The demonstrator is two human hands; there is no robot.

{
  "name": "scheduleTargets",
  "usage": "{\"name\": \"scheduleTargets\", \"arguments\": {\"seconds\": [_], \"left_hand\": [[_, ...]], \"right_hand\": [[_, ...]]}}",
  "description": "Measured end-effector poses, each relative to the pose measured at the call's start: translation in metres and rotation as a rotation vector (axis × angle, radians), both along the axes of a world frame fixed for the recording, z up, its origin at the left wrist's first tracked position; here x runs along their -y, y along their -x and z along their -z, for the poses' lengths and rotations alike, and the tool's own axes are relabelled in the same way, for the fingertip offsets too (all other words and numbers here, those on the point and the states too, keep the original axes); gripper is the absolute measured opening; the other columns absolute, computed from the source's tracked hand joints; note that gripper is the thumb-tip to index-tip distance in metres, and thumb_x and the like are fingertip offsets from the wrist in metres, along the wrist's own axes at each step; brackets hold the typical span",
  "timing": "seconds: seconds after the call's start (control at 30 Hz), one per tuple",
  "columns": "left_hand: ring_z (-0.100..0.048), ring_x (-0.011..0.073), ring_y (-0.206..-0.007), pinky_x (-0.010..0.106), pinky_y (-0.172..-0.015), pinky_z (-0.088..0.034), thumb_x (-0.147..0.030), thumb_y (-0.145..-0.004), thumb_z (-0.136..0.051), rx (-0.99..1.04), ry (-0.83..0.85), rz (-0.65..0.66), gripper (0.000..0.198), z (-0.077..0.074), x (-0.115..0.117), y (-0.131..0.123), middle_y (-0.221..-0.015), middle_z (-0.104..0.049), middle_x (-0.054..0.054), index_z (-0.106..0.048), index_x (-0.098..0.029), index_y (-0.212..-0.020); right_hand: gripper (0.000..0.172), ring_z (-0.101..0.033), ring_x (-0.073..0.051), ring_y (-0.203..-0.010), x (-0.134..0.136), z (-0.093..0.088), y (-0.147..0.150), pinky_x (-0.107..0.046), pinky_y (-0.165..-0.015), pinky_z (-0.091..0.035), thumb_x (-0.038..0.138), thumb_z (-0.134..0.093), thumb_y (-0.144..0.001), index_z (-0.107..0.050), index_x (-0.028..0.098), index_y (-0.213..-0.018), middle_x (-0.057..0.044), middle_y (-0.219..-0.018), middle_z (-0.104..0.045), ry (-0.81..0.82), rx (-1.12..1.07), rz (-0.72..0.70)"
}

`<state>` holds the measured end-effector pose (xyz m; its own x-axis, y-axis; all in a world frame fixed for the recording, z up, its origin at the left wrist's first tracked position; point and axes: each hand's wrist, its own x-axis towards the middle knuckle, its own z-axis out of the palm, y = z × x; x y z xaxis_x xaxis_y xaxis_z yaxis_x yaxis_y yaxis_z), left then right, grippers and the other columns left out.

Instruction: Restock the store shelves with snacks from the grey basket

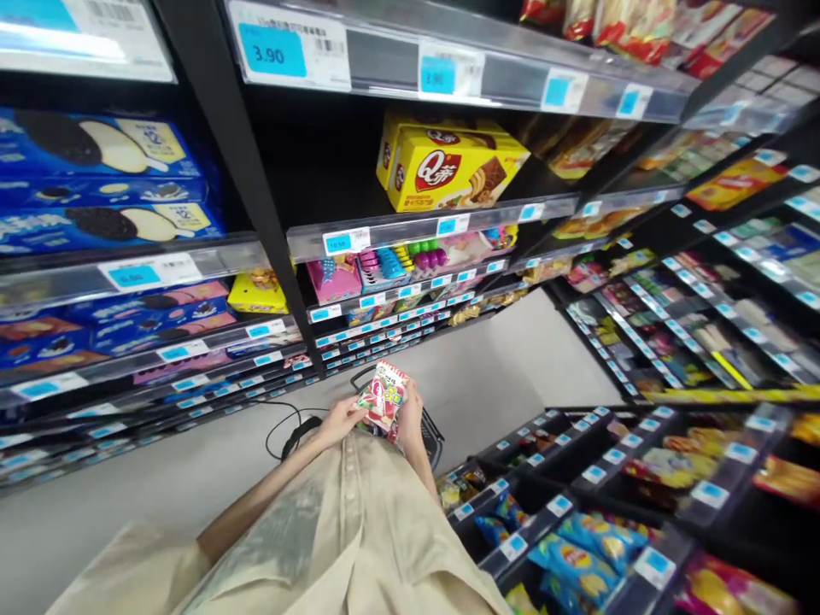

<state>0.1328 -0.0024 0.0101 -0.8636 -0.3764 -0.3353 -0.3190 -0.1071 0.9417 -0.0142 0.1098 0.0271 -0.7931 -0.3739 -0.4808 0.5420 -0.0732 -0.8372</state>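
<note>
Pinching the lower left edge of a small red-and-white snack packet, the left hand sits in front of the beige shirt, while the right hand grips the packet's right side. By this view, taking up the packet looks done: it is between the two hands, touching both, tilted with its printed front showing, neither set down nor visibly torn open; what is left cannot be told. Just beyond and partly hidden by the hands is what looks like a black shopping basket, above the grey floor. Farther off, well apart from the hands, a yellow cake box stands on the shelf ahead, with blue biscuit boxes stacked to its left.
</note>
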Motion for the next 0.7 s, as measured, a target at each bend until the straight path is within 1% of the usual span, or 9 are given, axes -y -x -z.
{"name": "scheduleTargets", "arguments": {"seconds": [0.07, 0.13, 0.2, 0.23, 0.33, 0.4, 0.53, 0.6, 0.7], "left_hand": [[-0.078, 0.0256, -0.088, 0.034, -0.080, -0.060, -0.053, -0.093, -0.060, 0.038, 0.064, -0.067, 0.046, 0.005, -0.007, -0.003, -0.094, -0.082, 0.008, -0.070, -0.017, -0.119], [-0.078, 0.0248, -0.086, 0.034, -0.079, -0.060, -0.046, -0.095, -0.055, 0.083, 0.133, -0.138, 0.044, 0.008, -0.010, -0.006, -0.095, -0.082, 0.007, -0.070, -0.017, -0.125], [-0.077, 0.0240, -0.084, 0.034, -0.081, -0.060, -0.038, -0.096, -0.052, 0.115, 0.178, -0.208, 0.040, 0.008, -0.013, -0.011, -0.096, -0.082, 0.006, -0.071, -0.019, -0.125], [-0.077, 0.0235, -0.084, 0.034, -0.083, -0.059, -0.033, -0.096, -0.051, 0.120, 0.205, -0.234, 0.038, 0.007, -0.014, -0.013, -0.097, -0.082, 0.006, -0.072, -0.020, -0.125], [-0.076, 0.0229, -0.095, 0.034, -0.094, -0.056, -0.022, -0.096, -0.048, 0.118, 0.344, -0.273, 0.039, 0.004, -0.018, -0.019, -0.107, -0.082, 0.005, -0.075, -0.023, -0.124], [-0.075, 0.0224, -0.104, 0.033, -0.098, -0.054, -0.016, -0.096, -0.045, 0.116, 0.421, -0.293, 0.041, 0.003, -0.021, -0.022, -0.116, -0.080, 0.005, -0.076, -0.023, -0.123], [-0.073, 0.0209, -0.109, 0.031, -0.100, -0.053, -0.010, -0.094, -0.046, 0.126, 0.464, -0.344, 0.040, 0.009, -0.027, -0.027, -0.117, -0.080, 0.004, -0.077, -0.022, -0.117], [-0.074, 0.0203, -0.107, 0.031, -0.099, -0.054, -0.010, -0.094, -0.047, 0.133, 0.477, -0.363, 0.039, 0.014, -0.030, -0.030, -0.115, -0.080, 0.005, -0.077, -0.021, -0.116], [-0.074, 0.0204, -0.105, 0.031, -0.099, -0.054, -0.011, -0.094, -0.048, 0.141, 0.492, -0.378, 0.039, 0.020, -0.033, -0.035, -0.114, -0.080, 0.006, -0.077, -0.019, -0.118]], "right_hand": [[0.053, -0.073, -0.023, -0.083, -0.005, 0.005, 0.007, -0.033, -0.076, -0.059, 0.065, -0.065, -0.084, -0.067, 0.015, -0.102, -0.013, -0.104, -0.078, -0.020, -0.019, -0.143], [0.054, -0.074, -0.023, -0.092, -0.009, 0.011, 0.011, -0.033, -0.080, -0.059, 0.059, -0.073, -0.080, -0.066, 0.016, -0.111, -0.013, -0.113, -0.076, -0.046, -0.084, -0.326], [0.065, -0.074, -0.025, -0.096, -0.010, 0.018, 0.011, -0.034, -0.081, -0.060, 0.052, -0.083, -0.072, -0.060, 0.018, -0.122, -0.013, -0.120, -0.074, -0.092, -0.131, -0.493], [0.073, -0.074, -0.025, -0.097, -0.010, 0.021, 0.010, -0.035, -0.080, -0.060, 0.049, -0.087, -0.068, -0.057, 0.019, -0.127, -0.013, -0.123, -0.072, -0.116, -0.123, -0.549], [0.092, -0.074, -0.027, -0.100, -0.007, 0.033, 0.003, -0.039, -0.077, -0.062, 0.045, -0.091, -0.061, -0.046, 0.023, -0.139, -0.014, -0.133, -0.067, -0.150, -0.005, -0.611], [0.096, -0.073, -0.026, -0.100, -0.003, 0.040, -0.002, -0.040, -0.077, -0.063, 0.042, -0.093, -0.057, -0.046, 0.024, -0.139, -0.013, -0.134, -0.065, -0.114, 0.066, -0.646], [0.087, -0.071, -0.021, -0.090, 0.005, 0.049, -0.009, -0.036, -0.073, -0.062, 0.030, -0.099, -0.046, -0.056, 0.027, -0.122, -0.006, -0.127, -0.067, -0.038, 0.154, -0.733], [0.079, -0.071, -0.020, -0.088, 0.010, 0.049, -0.013, -0.035, -0.072, -0.062, 0.028, -0.099, -0.047, -0.058, 0.028, -0.114, -0.003, -0.118, -0.068, -0.021, 0.181, -0.770], [0.069, -0.071, -0.021, -0.089, 0.019, 0.051, -0.021, -0.037, -0.077, -0.062, 0.031, -0.097, -0.053, -0.055, 0.027, -0.109, -0.001, -0.103, -0.070, 0.005, 0.206, -0.792]]}}
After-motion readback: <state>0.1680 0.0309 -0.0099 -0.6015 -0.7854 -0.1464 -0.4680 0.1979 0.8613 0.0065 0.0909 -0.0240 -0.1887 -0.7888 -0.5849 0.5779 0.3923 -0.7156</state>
